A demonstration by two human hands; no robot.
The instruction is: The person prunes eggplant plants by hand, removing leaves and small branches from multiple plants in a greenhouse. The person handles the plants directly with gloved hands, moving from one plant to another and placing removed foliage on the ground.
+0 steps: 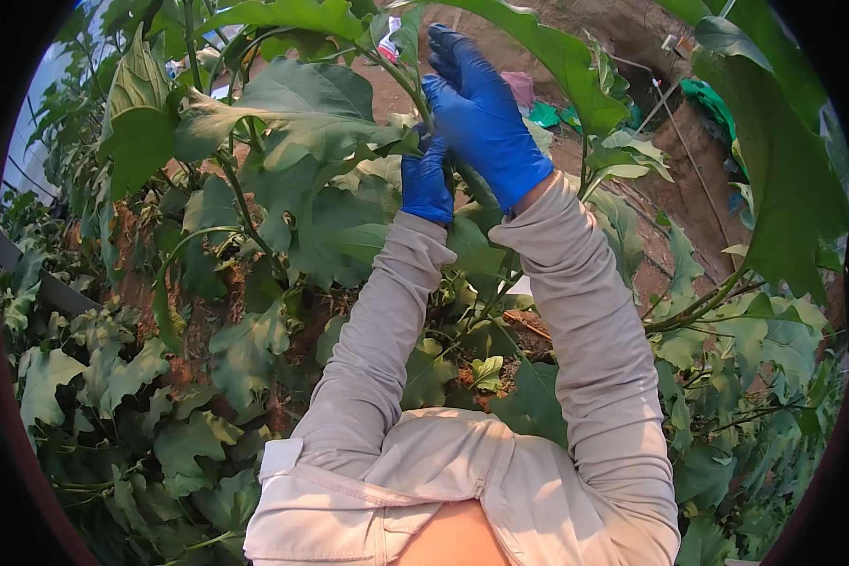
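Both my hands wear blue gloves and are raised among tall, broad-leaved plants at the top middle. My left hand [426,177] is at a green plant stem [412,92], its fingers partly hidden by leaves and by the other hand; its grip is unclear. Just above and to the right, my right hand [484,117] lies against the same stem, fingers together and pointing up, back of the hand towards me. Whether it holds anything on its hidden side cannot be told. A large green leaf [311,99] spreads left of the hands, and another long leaf [530,35] arches over them.
Dense foliage [191,446] fills the left and lower left. A big leaf [785,170] hangs at the right, near a branch [693,311]. Bare soil [686,163], a thin hose [690,152], green plastic [711,102] and a pink cloth-like piece [518,86] show beyond the plants.
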